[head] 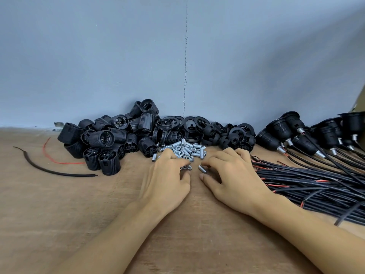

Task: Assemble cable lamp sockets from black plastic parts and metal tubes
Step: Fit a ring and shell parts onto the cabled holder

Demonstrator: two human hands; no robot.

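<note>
Plywood bench (59,214), everything heaped loose along the wall: black threaded socket shells (106,139) on the left, rings and caps (227,135) in the middle, wired sockets (292,133) and a cable bundle (316,180) on the right. Metal tubes (187,148) sit piled out front. Left hand (167,175) curls its fingers down into that pile, can't tell if it's got one. Right hand (233,175) pinches a single tube (202,168) between thumb and forefinger, just beside the pile.

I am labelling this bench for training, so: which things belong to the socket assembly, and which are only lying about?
For the job: threaded black socket bodies; black rings; black caps; metal tubes, one tube pinched by the right hand; cable bundle; finished sockets.
Lying about: loose black cable piece; red wire scrap; metal bracket by the wall.
</note>
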